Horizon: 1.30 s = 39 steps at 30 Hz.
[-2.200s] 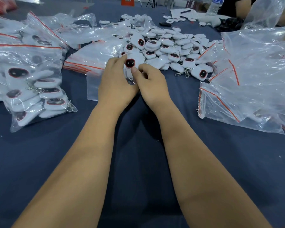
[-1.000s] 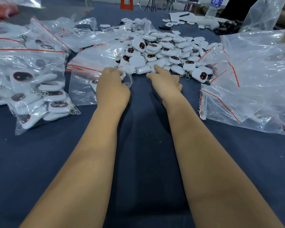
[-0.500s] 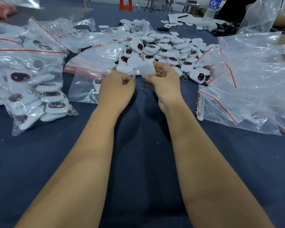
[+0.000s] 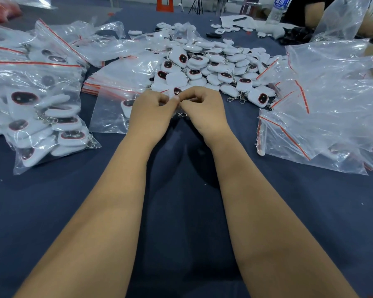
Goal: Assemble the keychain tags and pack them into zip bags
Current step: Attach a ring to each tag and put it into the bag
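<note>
Both hands meet at the table's middle over a white keychain tag with a dark red-rimmed face. My left hand and my right hand have curled fingers that pinch the tag together; its metal clasp hangs below them. Just left lies a clear zip bag with one tag inside. Behind the hands spreads a heap of loose white tags.
Filled zip bags are piled at the left. A stack of flat zip bags with red strips lies beyond the open one, more crumpled bags at the right. A water bottle and another person's arm are at the far edge.
The right hand picked a tag from the heap and brought it to the left hand. Both hands now pinch it closer together, with its dark face showing.
</note>
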Each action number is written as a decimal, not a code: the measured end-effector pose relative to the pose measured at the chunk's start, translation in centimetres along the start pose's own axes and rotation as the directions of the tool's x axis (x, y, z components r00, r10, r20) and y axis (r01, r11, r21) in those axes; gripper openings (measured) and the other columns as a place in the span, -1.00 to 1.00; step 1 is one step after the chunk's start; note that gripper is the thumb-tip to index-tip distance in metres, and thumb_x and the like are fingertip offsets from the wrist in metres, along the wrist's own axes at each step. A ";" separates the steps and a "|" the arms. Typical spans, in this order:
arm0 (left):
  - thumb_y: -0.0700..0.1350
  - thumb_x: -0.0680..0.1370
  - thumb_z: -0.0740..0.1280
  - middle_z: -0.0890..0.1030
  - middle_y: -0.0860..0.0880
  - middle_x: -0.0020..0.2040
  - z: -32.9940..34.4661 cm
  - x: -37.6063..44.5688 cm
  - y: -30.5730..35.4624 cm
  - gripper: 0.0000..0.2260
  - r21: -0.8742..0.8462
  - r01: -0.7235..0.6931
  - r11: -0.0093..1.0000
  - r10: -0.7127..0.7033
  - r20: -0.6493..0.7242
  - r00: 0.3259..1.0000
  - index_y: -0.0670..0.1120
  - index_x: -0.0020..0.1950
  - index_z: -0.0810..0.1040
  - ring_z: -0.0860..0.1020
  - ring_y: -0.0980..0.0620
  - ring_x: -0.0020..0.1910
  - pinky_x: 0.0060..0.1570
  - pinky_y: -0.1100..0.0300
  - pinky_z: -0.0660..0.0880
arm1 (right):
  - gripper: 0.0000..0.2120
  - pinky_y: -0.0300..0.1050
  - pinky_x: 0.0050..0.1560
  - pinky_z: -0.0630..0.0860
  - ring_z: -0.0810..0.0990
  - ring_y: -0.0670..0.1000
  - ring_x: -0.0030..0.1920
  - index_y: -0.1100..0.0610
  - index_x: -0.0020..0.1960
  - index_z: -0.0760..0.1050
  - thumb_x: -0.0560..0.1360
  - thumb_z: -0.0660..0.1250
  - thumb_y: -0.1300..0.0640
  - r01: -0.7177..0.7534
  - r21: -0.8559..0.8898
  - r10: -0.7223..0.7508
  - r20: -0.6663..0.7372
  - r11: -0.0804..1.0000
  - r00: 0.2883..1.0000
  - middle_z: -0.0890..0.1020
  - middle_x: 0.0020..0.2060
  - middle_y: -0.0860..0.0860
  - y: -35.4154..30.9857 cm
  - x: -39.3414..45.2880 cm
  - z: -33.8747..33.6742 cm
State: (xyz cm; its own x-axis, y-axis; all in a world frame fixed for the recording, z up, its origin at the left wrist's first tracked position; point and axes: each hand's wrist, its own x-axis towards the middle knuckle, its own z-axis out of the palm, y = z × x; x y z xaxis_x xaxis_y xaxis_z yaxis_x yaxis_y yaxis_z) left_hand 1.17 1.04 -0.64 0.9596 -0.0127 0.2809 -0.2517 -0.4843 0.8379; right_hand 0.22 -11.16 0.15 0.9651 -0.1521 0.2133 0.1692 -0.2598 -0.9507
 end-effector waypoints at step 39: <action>-0.08 0.57 0.29 0.47 0.09 -0.32 0.0 -0.1 0.2 -0.84 -0.050 0.039 0.998 -0.040 -0.009 0.999 -0.07 -0.16 0.59 0.41 0.16 -0.32 -0.28 0.19 0.32 | -0.72 -0.10 -0.02 0.59 0.63 -0.01 -0.18 -0.01 -0.08 0.49 0.46 0.35 0.38 -0.061 0.100 0.053 0.079 0.993 0.995 0.67 -0.26 0.03 0.3 0.3 0.0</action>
State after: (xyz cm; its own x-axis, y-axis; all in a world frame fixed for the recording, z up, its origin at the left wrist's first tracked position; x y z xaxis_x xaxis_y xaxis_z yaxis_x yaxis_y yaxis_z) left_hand 1.01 0.96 -0.52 0.9676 0.0145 0.2519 -0.2201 -0.4400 0.8706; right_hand 0.52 -11.33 -0.08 0.9856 -0.0894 0.1438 0.1291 -0.1531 -0.9797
